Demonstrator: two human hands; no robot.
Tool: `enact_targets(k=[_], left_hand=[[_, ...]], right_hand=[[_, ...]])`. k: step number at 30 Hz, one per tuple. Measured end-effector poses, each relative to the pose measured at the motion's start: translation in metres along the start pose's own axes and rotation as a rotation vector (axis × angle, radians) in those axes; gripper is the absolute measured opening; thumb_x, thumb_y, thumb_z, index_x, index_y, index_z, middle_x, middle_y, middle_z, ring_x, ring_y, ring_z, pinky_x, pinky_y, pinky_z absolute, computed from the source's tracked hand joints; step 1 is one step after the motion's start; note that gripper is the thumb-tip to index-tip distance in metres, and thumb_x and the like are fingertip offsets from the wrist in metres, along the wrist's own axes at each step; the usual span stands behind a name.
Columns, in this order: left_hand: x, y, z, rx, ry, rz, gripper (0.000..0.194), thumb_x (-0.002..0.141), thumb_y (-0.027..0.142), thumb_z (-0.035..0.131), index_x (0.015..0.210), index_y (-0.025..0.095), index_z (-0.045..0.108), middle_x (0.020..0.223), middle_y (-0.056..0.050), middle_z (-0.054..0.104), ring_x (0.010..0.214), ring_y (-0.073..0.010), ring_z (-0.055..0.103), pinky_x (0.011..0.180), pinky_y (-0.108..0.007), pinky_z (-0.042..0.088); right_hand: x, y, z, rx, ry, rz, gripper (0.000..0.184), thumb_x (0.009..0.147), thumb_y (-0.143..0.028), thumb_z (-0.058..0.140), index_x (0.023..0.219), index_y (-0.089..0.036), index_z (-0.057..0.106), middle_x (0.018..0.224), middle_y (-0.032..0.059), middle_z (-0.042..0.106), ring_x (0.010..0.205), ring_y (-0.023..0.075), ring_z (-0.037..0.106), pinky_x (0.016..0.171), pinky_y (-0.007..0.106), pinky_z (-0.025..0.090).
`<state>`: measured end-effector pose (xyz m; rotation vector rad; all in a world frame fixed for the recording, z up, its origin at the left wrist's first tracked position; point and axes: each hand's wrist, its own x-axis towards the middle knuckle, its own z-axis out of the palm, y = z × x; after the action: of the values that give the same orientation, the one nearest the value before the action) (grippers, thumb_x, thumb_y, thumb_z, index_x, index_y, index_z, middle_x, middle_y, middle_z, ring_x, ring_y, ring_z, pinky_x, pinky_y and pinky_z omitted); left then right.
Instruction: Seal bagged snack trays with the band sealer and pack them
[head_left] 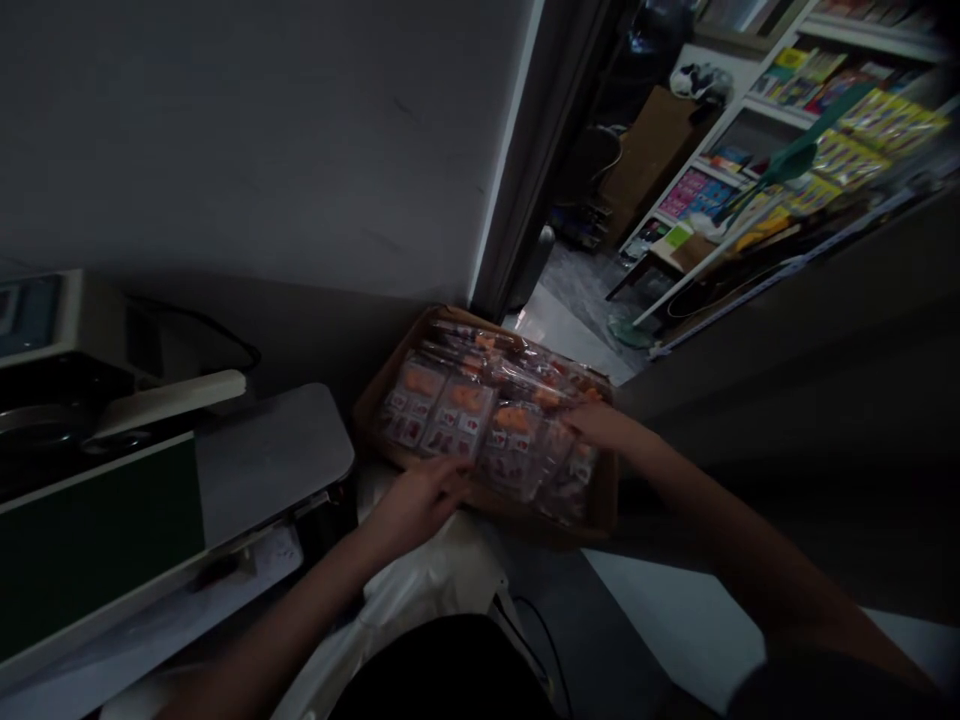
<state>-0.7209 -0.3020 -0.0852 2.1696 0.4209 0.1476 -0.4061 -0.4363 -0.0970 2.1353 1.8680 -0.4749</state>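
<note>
A brown cardboard box [510,510] holds rows of clear plastic packages [465,400] with orange pieces and small red-and-white printed parts inside. My left hand [424,500] is at the near side of the box, its slightly bent fingers apart and touching the front edge of the packages. At the right end of the box, my right hand [611,428] has its fingers closed on the upper edge of a clear package. Dim light and some blur hide the exact fingertip contact.
On the left stands a machine [75,340] with a grey metal plate [274,460] and a green panel. A white plastic bag [427,570] lies below the box. Behind are a grey wall [300,140], a doorway and stocked shelves [750,110]. A cable [551,640] trails on the floor.
</note>
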Motion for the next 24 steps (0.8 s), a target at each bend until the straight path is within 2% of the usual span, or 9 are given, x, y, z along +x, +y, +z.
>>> enact_targets(k=[4, 6, 9, 11, 12, 15, 18, 21, 24], left_hand=[[0.074, 0.020, 0.002, -0.206, -0.008, 0.176, 0.088, 0.063, 0.038, 0.090, 0.141, 0.018, 0.054, 0.148, -0.017, 0.056, 0.135, -0.0352, 0.052, 0.116, -0.049, 0.039], [0.091, 0.026, -0.005, -0.404, 0.015, 0.137, 0.077, 0.061, 0.040, 0.090, 0.129, 0.015, 0.062, 0.133, -0.017, 0.067, 0.122, -0.0357, 0.062, 0.107, -0.048, 0.047], [0.070, 0.027, -0.031, -0.722, 0.184, -0.065, 0.046, 0.069, 0.041, 0.084, 0.105, 0.015, 0.071, 0.102, -0.011, 0.076, 0.096, -0.0286, 0.070, 0.088, -0.038, 0.054], [0.033, 0.022, -0.052, -0.887, 0.345, -0.163, 0.044, 0.068, 0.040, 0.087, 0.102, 0.016, 0.072, 0.097, -0.009, 0.076, 0.088, -0.0237, 0.069, 0.080, -0.032, 0.053], [0.012, 0.019, -0.061, -0.944, 0.409, -0.194, 0.046, 0.067, 0.040, 0.089, 0.103, 0.017, 0.072, 0.096, -0.008, 0.076, 0.084, -0.0221, 0.069, 0.076, -0.029, 0.053], [-0.043, 0.005, -0.077, -1.035, 0.533, -0.253, 0.057, 0.064, 0.043, 0.091, 0.112, 0.019, 0.071, 0.100, -0.009, 0.075, 0.082, -0.0218, 0.069, 0.072, -0.029, 0.053], [-0.081, -0.011, -0.087, -0.976, 0.801, -0.252, 0.058, 0.070, 0.052, 0.085, 0.116, 0.019, 0.070, 0.110, -0.009, 0.074, 0.097, -0.0247, 0.068, 0.084, -0.031, 0.053], [-0.107, -0.022, -0.099, -0.854, 1.111, -0.268, 0.052, 0.072, 0.055, 0.081, 0.109, 0.020, 0.069, 0.106, -0.006, 0.072, 0.098, -0.0224, 0.066, 0.084, -0.028, 0.052], [-0.123, -0.026, -0.108, -0.900, 1.206, -0.297, 0.049, 0.068, 0.053, 0.084, 0.100, 0.021, 0.066, 0.092, -0.001, 0.069, 0.081, -0.0166, 0.065, 0.071, -0.024, 0.051]], right_hand=[[0.002, -0.041, -0.089, 0.017, 0.011, -0.159, 0.019, 0.082, -0.011, 0.065, 0.094, -0.018, 0.078, 0.100, 0.0108, 0.077, 0.095, 0.0275, 0.071, 0.085, 0.034, 0.052], [0.005, -0.059, -0.139, 0.152, 0.116, -0.303, 0.019, 0.079, -0.010, 0.069, 0.092, -0.020, 0.078, 0.096, 0.0069, 0.077, 0.094, 0.0263, 0.071, 0.087, 0.035, 0.053], [0.016, -0.079, -0.182, 0.642, 0.564, -0.359, 0.021, 0.084, -0.021, 0.072, 0.104, -0.021, 0.076, 0.103, 0.0041, 0.076, 0.100, 0.0226, 0.069, 0.094, 0.038, 0.051], [0.034, -0.095, -0.181, 1.097, 0.770, -0.274, 0.029, 0.089, -0.033, 0.069, 0.113, -0.017, 0.072, 0.107, 0.0075, 0.075, 0.099, 0.0207, 0.069, 0.092, 0.040, 0.052], [0.047, -0.108, -0.173, 1.303, 0.732, -0.243, 0.033, 0.088, -0.037, 0.070, 0.113, -0.016, 0.071, 0.105, 0.0089, 0.075, 0.095, 0.0204, 0.069, 0.089, 0.040, 0.053], [0.090, -0.164, -0.136, 1.687, 0.333, -0.291, 0.043, 0.072, -0.049, 0.083, 0.100, -0.020, 0.071, 0.095, 0.0049, 0.075, 0.085, 0.0205, 0.069, 0.080, 0.038, 0.056], [0.113, -0.231, -0.110, 1.859, 0.244, -0.347, 0.050, 0.059, -0.057, 0.090, 0.087, -0.021, 0.070, 0.085, 0.0000, 0.072, 0.083, 0.0190, 0.068, 0.077, 0.034, 0.056], [0.116, -0.280, -0.102, 1.898, 0.229, -0.335, 0.052, 0.060, -0.064, 0.087, 0.080, -0.020, 0.069, 0.080, 0.0009, 0.072, 0.078, 0.0191, 0.067, 0.073, 0.033, 0.055], [0.119, -0.302, -0.097, 1.951, 0.352, -0.297, 0.053, 0.070, -0.070, 0.076, 0.089, -0.021, 0.068, 0.086, 0.0039, 0.075, 0.081, 0.0219, 0.070, 0.074, 0.035, 0.057]])
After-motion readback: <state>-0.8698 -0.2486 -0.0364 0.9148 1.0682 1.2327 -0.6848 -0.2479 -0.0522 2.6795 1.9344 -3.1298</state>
